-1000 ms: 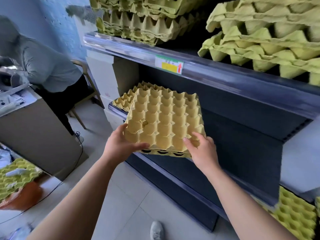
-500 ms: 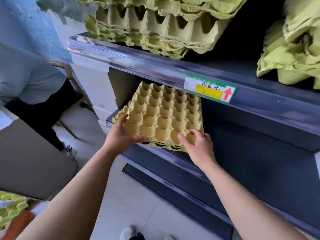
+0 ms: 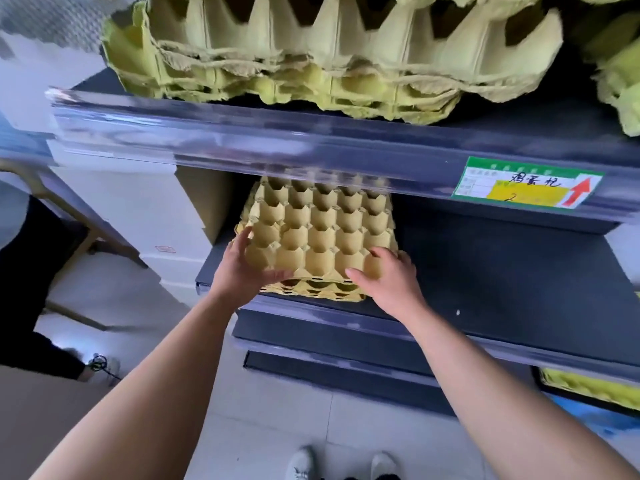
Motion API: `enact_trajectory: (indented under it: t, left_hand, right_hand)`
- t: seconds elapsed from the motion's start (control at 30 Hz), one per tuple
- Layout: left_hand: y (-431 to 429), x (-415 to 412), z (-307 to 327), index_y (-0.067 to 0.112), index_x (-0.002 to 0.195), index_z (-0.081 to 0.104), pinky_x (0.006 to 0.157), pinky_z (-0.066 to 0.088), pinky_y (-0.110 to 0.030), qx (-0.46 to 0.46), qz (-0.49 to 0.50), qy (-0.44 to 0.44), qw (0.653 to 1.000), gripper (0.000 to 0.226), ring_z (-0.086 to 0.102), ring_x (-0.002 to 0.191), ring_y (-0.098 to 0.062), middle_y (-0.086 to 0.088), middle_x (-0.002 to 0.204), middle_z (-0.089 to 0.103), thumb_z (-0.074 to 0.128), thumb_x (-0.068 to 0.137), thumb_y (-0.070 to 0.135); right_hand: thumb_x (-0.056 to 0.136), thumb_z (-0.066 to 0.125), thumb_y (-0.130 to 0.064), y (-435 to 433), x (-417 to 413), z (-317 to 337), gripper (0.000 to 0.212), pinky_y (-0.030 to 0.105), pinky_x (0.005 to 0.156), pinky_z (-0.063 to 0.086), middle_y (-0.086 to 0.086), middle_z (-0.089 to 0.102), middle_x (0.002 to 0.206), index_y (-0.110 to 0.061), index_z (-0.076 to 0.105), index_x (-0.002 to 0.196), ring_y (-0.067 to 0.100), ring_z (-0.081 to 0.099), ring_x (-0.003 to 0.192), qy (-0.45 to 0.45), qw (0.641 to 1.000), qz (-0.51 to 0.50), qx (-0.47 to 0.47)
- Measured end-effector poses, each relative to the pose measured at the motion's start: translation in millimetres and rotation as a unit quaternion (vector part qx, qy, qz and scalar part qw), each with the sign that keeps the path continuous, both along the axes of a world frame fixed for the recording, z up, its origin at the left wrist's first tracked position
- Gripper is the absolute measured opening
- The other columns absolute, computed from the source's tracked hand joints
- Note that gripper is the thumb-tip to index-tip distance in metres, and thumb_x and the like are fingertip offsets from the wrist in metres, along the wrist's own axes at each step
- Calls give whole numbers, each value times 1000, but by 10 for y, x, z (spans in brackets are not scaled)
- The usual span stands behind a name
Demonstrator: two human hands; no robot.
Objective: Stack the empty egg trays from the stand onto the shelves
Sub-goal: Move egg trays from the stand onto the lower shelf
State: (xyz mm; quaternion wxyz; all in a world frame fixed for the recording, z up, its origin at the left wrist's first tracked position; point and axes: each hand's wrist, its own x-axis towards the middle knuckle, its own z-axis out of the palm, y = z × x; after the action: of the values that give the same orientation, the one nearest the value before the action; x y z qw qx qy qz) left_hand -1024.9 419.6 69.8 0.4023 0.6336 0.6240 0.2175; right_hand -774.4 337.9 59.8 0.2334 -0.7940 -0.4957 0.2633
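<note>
A tan empty egg tray (image 3: 322,233) lies on a short stack of trays at the left end of the dark middle shelf (image 3: 485,289). My left hand (image 3: 244,268) grips the tray's front left corner, thumb along the front edge. On the front right corner rests my right hand (image 3: 388,278), fingers spread over the cups. The tray's back row is hidden under the shelf above.
The upper shelf (image 3: 277,140) carries thick stacks of greenish egg trays (image 3: 311,64) and a price label (image 3: 526,187). White boxes (image 3: 131,209) stand left of the shelving. A seated person's dark leg (image 3: 31,271) is at far left. More yellow trays (image 3: 588,388) sit low right.
Both hands have pushed the tan tray deeper into the middle shelf and set it down on the stack. My head has moved closer and lower.
</note>
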Motion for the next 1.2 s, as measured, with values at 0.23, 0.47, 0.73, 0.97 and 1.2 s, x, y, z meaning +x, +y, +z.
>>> enact_trajectory:
  t: [0.23,0.47,0.73,0.97,1.2]
  left_hand:
    - [148,8,-141,28,152,18,108,36,-42,-9,-40,64,997,130,36,134,-25,-5,149,33,85,46,64]
    - [-11,150,36,23,140,44,106,32,-46,172,-94,244,950,82,35,131,-35,-9,147,38,68,73,62]
    - [-576,864,244,13,108,71,82,48,-44,313,-221,221,897,32,61,94,-37,-8,108,69,71,80,30]
    - [-1312,1872,227,15,97,72,76,50,-40,318,-315,174,877,23,63,84,-33,-3,95,70,67,80,29]
    - [-2297,3214,216,16,87,74,66,52,-38,350,-371,136,849,18,64,71,-31,-2,86,71,73,74,28]
  right_hand:
    - [73,55,-72,26,-46,-104,81,43,103,37,13,38,137,-27,40,138,32,35,128,-22,998,-11,-53]
    - [84,55,-58,-144,-81,83,65,41,110,30,14,30,150,-21,47,137,32,28,136,-105,994,-1,4]
    - [87,63,-21,-802,260,306,33,40,90,49,8,62,123,-7,65,117,32,60,105,-222,966,-8,135]
    - [81,60,-17,-1718,982,440,23,36,72,54,7,69,92,-4,67,99,31,63,82,-257,953,-61,147]
    - [81,57,-19,-2907,2094,497,24,35,72,54,7,70,91,-5,68,97,29,65,82,-264,947,-136,120]
